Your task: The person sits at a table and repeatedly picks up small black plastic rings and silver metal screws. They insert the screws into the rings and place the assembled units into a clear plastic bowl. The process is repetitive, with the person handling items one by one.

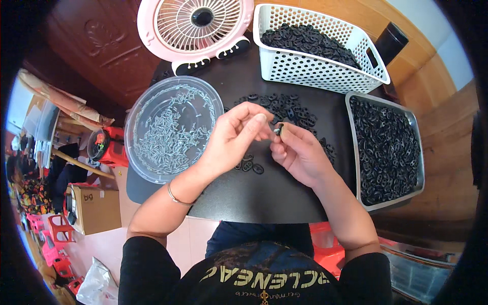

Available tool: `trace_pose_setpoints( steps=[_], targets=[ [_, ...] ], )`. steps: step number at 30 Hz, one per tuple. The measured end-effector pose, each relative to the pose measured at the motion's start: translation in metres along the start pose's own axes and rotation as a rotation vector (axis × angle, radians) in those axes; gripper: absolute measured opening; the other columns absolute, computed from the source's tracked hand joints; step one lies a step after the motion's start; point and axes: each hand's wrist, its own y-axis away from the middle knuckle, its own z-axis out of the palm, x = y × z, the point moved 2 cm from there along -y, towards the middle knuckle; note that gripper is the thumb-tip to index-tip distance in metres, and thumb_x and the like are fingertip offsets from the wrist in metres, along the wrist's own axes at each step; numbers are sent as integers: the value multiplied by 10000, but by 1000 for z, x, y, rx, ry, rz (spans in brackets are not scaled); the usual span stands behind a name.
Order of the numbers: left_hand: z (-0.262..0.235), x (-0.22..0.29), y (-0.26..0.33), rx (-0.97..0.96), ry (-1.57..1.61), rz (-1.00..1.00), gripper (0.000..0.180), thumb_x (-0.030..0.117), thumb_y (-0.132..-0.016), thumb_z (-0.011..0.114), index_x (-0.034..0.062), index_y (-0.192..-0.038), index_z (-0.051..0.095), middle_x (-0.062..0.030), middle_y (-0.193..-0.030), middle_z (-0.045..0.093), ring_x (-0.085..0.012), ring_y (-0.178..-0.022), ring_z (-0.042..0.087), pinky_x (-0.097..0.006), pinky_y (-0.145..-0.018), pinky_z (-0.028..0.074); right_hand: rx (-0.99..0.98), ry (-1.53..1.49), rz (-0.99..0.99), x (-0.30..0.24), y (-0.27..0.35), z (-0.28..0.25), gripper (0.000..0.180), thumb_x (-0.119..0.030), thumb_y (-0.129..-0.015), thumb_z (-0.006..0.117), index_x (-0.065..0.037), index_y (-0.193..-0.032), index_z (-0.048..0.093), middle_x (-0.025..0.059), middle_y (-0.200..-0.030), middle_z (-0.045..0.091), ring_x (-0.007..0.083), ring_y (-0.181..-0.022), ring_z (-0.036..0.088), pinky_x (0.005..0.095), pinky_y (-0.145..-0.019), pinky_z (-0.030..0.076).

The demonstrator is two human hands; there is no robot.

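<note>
Above the middle of the dark table (229,198), both my hands come together. Between the thumb and fingers of my right hand (300,152) is a small black plastic piece (278,129). My left hand (236,134) is closed beside it, thumb against curled fingers; whatever it may pinch is too small to make out. Loose black oval pieces with holes (284,108) lie spread on the table behind and under my hands. To the left of my left hand stands a round clear tub (128,137) holding many small silvery metal pins or screws (165,132).
A metal tray (422,178) full of black pieces sits at the right. Behind it stands a white perforated basket (320,79) with more pieces, near a black cylinder (391,43). A pink fan (195,30) is at the back left. A cardboard box (96,211) rests on the floor.
</note>
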Motion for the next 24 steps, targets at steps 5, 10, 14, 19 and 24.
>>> trace_pose_setpoints(
  steps=[5, 10, 14, 19, 24],
  targets=[
    [0, -3, 0, -202, -25, 51, 238, 66, -844, 517, -5, -1070, 544, -41, -936, 468, -87, -804, 512, -221, -713, 428, -147, -141, 114, 3, -1, -6, 188, -200, -883, 492, -29, -954, 523, 5, -812, 514, 66, -654, 460, 192, -585, 399],
    [3, -9, 1, -183, 112, 31, 133, 8, -809, 551, -10, -940, 548, -42, -931, 458, -93, -792, 520, -213, -709, 438, -151, -111, 171, 3, -1, -1, 190, -208, -888, 478, -31, -936, 524, -10, -786, 484, 64, -644, 441, 183, -571, 389],
    [2, -10, 0, -119, 228, -20, 86, 53, -820, 573, -2, -879, 545, -39, -887, 554, -97, -765, 572, -206, -660, 463, 50, 266, 18, 1, -1, -6, 164, -176, -877, 494, -28, -937, 532, 2, -790, 517, 63, -631, 466, 187, -562, 399],
    [-5, -15, -2, 22, 229, -122, 124, 49, -829, 561, -19, -932, 558, -83, -879, 618, -134, -786, 608, -217, -678, 491, 249, 909, -532, -14, 4, 2, 119, -78, -834, 540, -9, -930, 555, 27, -803, 566, 85, -655, 539, 205, -582, 437],
    [-3, -18, 0, 20, 251, -126, 175, 38, -837, 543, -30, -995, 572, -102, -906, 618, -152, -793, 617, -236, -722, 510, 252, 1090, -722, -10, 2, 6, 131, 2, -771, 577, -22, -899, 591, 51, -789, 587, 110, -668, 575, 219, -594, 461]
  ],
)
